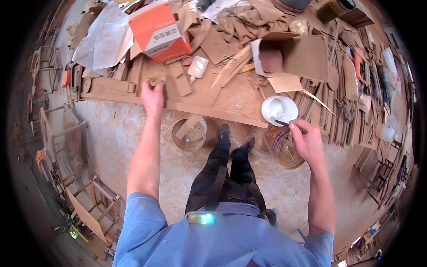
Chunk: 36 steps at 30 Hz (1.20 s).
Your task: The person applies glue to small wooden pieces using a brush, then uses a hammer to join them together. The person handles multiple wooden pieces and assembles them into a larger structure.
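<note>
My left hand (153, 97) is at the near edge of the workbench, its fingers curled around something small and brownish that I cannot make out. My right hand (308, 139) grips a thin dark stick-like tool (282, 123) whose far end reaches into a round white tub (292, 105). Some whitish stuff lies inside the tub, which stands at the bench's near edge. A long wooden strip (209, 111) runs along that edge between my hands. Short wood blocks (180, 80) and a white bottle with a narrow tip (198, 67) lie beyond my left hand.
An orange and white box (158, 33) and an opened cardboard box (307, 55) stand farther back. Many wood strips (318, 104) are heaped at the right. On the floor below the edge stand a bucket (202, 140) with a board in it and another bucket (287, 158).
</note>
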{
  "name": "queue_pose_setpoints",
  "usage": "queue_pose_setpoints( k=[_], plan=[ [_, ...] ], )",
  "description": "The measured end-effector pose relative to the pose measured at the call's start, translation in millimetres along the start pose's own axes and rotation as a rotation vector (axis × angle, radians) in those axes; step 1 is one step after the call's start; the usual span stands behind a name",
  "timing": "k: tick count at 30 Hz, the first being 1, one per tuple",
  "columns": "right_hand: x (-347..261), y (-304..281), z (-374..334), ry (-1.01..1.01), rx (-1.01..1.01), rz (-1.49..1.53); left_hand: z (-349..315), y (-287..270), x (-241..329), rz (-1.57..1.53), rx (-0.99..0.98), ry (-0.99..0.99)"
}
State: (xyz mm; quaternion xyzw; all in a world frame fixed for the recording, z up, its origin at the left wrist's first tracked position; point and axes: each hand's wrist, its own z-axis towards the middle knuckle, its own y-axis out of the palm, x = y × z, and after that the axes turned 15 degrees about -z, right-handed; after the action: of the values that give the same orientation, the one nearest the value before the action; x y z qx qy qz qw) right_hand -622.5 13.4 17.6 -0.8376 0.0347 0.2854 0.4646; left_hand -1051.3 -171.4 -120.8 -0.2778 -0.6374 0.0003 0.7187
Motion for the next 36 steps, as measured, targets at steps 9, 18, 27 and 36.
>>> queue_pose_setpoints(
  k=[9,18,27,36],
  plan=[
    [-1.6,8.8,1.3,-0.027,0.054,0.094,-0.1,-6.8,-9.5,0.133,0.086,0.06],
    [-0.2,9.2,5.3,-0.08,0.149,0.226,0.6,-3.0,15.5,0.432,0.077,-0.022],
    [-3.8,-5.2,0.8,-0.045,0.139,0.073,-75.6,-23.1,41.0,0.357,-0.157,0.391],
    [-1.1,-5.8,-0.1,-0.032,0.227,-0.018,-146.2,151.3,168.1,0.034,-0.937,0.712]
  ],
)
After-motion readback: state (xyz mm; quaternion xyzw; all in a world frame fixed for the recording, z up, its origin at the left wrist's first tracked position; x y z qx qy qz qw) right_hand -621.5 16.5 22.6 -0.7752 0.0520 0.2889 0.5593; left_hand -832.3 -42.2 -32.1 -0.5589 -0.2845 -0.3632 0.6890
